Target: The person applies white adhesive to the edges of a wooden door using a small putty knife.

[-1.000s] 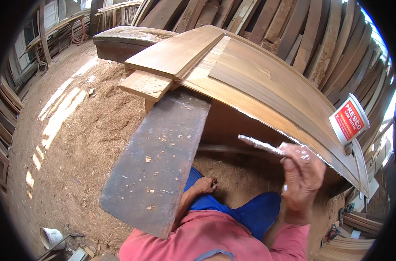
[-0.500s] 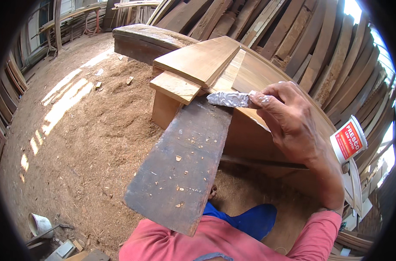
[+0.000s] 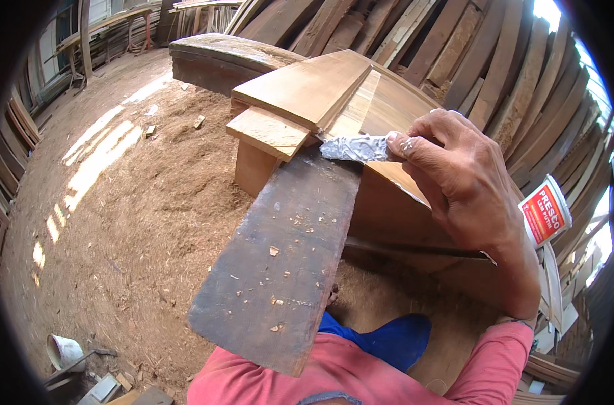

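At dark plank (image 3: 286, 256) top — right hand (image 3: 462, 182) grip clenched on putty-caked blade (image 3: 354, 147); left hand hidden.

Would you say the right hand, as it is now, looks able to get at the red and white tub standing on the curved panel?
Probably yes: the red and white tub stands just beside the right hand, nothing between, though its fingers hold a paste-smeared blade.

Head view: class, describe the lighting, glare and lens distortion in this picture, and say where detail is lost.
In the head view, sun patches on the sawdust floor and the upper right corner are blown white; straight planks bend near the black rim; the right hand, its silver-smeared tool and the dark plank are evenly lit and sharp.
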Demonstrator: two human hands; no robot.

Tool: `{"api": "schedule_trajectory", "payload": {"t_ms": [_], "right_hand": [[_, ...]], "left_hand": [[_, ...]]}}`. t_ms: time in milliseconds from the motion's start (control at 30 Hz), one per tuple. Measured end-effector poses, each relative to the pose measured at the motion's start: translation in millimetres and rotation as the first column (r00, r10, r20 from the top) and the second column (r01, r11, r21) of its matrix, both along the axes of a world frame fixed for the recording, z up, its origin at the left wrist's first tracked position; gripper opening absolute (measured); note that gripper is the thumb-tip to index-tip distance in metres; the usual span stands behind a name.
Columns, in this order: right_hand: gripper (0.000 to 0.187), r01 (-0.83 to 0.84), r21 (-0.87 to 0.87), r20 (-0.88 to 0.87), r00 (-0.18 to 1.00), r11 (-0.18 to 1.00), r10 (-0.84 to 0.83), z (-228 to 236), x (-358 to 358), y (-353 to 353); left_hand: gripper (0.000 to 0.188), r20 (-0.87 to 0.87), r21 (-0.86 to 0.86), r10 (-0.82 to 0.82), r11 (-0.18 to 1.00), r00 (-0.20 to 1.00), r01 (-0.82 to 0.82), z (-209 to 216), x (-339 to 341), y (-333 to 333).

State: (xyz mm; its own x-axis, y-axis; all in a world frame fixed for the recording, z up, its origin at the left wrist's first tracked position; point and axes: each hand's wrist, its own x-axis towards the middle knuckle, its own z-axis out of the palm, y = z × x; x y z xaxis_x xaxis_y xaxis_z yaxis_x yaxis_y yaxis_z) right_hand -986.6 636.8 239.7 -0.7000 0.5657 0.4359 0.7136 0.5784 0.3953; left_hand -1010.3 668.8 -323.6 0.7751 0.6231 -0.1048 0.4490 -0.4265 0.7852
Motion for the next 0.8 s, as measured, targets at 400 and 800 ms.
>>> {"api": "schedule_trajectory", "payload": {"t_ms": [400, 800], "right_hand": [[0.006, 0.308, -0.141, -0.049, 0.947, 0.941, -0.317, 10, 32, -69], [0.014, 0.237, -0.193, -0.13, 0.956, 0.952, -0.265, 16, 32, -31]], "left_hand": [[0.035, -0.162, -0.023, -0.066, 0.998, 0.985, 0.063, 25, -5, 1], [0.036, -0.078, -0.017, -0.022, 1.0, 0.997, 0.02, -2, 1, 5]]}}
